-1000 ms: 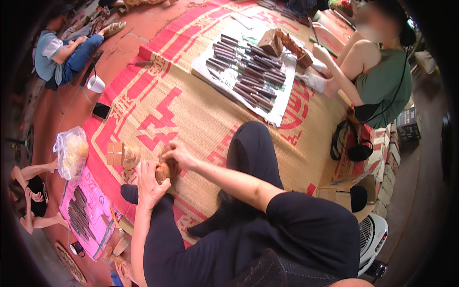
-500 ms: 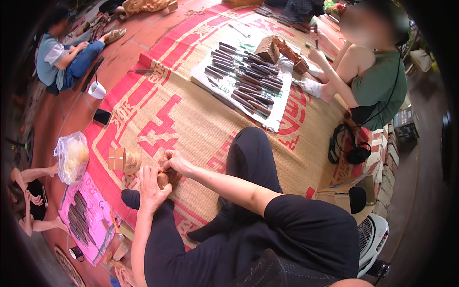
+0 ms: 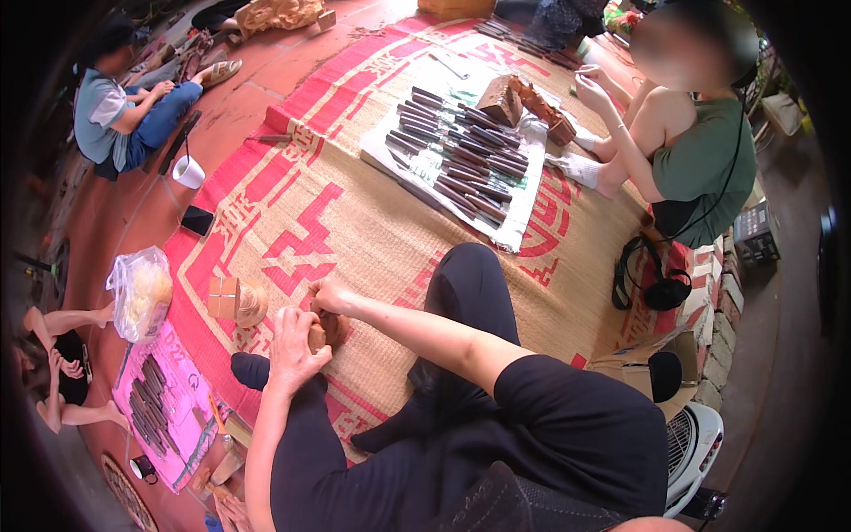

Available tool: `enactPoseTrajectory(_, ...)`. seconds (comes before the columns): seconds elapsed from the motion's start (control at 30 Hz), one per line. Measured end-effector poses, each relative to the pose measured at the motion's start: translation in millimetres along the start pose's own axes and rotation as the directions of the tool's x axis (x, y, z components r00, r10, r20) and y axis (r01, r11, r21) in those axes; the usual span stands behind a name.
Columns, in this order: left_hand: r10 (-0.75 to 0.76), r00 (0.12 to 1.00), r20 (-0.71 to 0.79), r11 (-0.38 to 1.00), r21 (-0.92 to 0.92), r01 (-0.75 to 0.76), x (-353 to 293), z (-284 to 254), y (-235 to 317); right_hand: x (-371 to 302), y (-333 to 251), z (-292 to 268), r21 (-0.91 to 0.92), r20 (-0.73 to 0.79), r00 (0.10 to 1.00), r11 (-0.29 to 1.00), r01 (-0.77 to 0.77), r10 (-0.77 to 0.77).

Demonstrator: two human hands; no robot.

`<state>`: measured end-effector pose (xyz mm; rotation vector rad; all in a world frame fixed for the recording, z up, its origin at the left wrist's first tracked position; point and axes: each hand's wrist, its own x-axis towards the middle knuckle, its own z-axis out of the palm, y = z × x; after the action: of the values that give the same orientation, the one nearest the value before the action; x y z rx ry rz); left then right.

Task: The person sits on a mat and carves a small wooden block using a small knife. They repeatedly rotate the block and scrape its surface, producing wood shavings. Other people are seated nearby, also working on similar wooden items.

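Note:
Between my crossed legs, a small brown wooden piece (image 3: pixel 335 330) is held above the mat. My left hand (image 3: pixel 294 348) grips its near left side, thumb and fingers curled round it. At the far side of the same piece, my right hand (image 3: pixel 329 294) is closed with the knuckles up. Whatever sits inside those right fingers is hidden. Just beyond my left hand, a pale wooden block (image 3: pixel 224 298) with a rounded carved end rests on the mat.
Many dark-handled tools (image 3: pixel 461 146) lie on a white cloth (image 3: pixel 511 235) ahead, beside carved wood (image 3: pixel 502 99). More tools (image 3: pixel 152 403) cover a pink sheet (image 3: pixel 182 443) at left. A plastic bag (image 3: pixel 140 297), phone (image 3: pixel 197 221) and white cup (image 3: pixel 187 172) are nearby. A person (image 3: pixel 705 151) sits at right.
Both hands stay at the wooden piece, and the right hand has turned slightly into a tighter fist. The view has shifted a little. The person at right has brought both hands together.

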<state>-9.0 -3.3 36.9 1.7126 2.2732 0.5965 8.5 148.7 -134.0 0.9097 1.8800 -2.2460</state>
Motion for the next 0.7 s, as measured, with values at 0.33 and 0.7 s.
enactPoseTrajectory(0.33, 0.001, 1.000, -0.027, 1.000, 0.023, -0.001, -3.4, 3.6, -10.6, -33.9, -27.9, 5.0, -0.141, 0.012, 1.000, 0.990, 0.018, -0.017)
enactPoseTrajectory(0.7, -0.009, 1.000, -0.028, 1.000, 0.023, 0.009, -4.6, 4.7, -11.6, -30.2, -39.6, 11.9, -0.333, 0.040, 0.993, 0.936, 0.116, -0.109)
